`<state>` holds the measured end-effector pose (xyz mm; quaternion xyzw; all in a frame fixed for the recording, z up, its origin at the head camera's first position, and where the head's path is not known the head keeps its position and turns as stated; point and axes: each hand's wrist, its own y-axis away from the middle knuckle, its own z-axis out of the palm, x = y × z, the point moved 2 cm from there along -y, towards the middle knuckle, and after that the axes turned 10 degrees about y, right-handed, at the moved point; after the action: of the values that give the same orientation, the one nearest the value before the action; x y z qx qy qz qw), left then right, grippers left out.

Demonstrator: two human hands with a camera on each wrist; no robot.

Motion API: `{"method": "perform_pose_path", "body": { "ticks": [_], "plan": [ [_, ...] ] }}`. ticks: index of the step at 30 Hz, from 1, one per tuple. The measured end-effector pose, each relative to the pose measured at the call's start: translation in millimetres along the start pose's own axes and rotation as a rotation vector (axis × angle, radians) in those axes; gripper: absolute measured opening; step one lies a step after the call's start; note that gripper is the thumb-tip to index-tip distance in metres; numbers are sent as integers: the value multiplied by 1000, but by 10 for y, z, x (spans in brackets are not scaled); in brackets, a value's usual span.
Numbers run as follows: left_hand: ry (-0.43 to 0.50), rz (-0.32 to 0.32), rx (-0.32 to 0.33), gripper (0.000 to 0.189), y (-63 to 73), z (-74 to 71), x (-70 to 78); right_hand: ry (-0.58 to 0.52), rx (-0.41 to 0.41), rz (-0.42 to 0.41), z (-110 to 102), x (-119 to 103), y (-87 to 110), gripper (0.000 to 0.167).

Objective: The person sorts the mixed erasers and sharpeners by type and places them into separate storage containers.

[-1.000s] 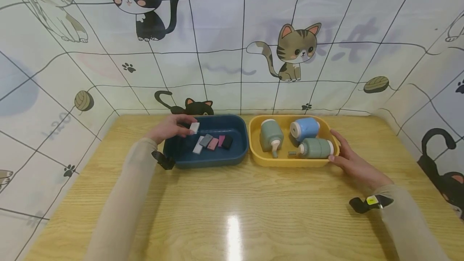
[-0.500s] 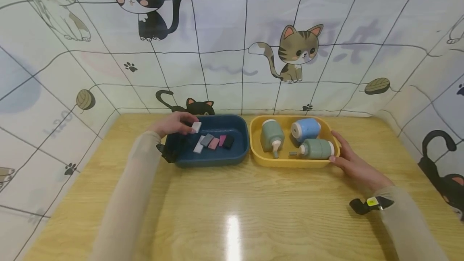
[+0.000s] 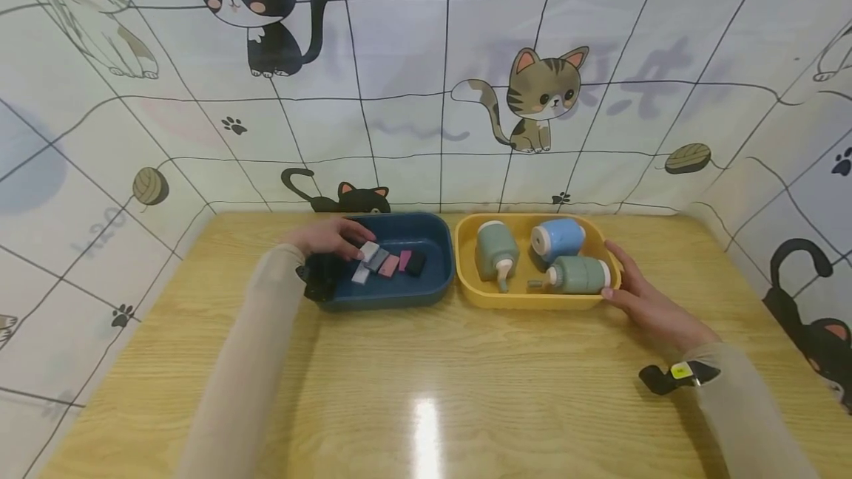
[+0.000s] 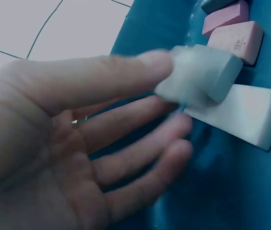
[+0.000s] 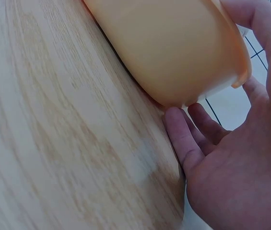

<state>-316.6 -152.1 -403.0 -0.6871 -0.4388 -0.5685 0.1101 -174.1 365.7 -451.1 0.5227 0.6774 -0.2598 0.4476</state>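
My left hand [image 3: 336, 237] reaches over the left end of the dark blue bin [image 3: 393, 301]. Thumb and index finger pinch a small white eraser [image 4: 183, 79], blurred in the left wrist view, right against a grey-green eraser [image 4: 224, 74]. Beneath those lies a longer white eraser [image 4: 255, 112]. A pink eraser [image 3: 389, 266] printed 4B, a magenta one [image 3: 404, 260] and a black one [image 3: 416, 265] lie beside them. My right hand [image 3: 655, 310] holds the right end of the yellow bin [image 3: 532, 301], thumb at the rim and fingertips against its outer wall.
Inside the yellow bin lie two grey-green bottles with nozzles, one on the left [image 3: 497, 246] and one at the front right [image 3: 579, 274], plus a blue bottle [image 3: 558, 239]. Both bins stand side by side on a wooden table [image 3: 373, 383], close to a cat-patterned wall covering [image 3: 413, 109].
My left hand has moved right and down, bringing the white eraser from above the bin's left side down to the other erasers. The right hand stays at the yellow bin.
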Motion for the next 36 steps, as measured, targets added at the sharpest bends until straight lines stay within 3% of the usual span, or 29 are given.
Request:
{"method": "perform_pose_path", "body": {
  "ticks": [4, 14, 23, 36],
  "plan": [
    [-7, -27, -73, 54, 10, 33, 30, -10, -1, -11, 1, 1, -6, 84],
    [47, -13, -50, 54, 51, 43, 34, 11, 4, 9, 0, -10, 4, 84],
    [26, -8, -53, 59, 133, 66, 101, 26, -1, 36, -4, -5, 19, 82],
    [-9, 72, -83, 65, 279, 100, 205, 39, -3, 41, -2, -17, 27, 82]
  ]
}}
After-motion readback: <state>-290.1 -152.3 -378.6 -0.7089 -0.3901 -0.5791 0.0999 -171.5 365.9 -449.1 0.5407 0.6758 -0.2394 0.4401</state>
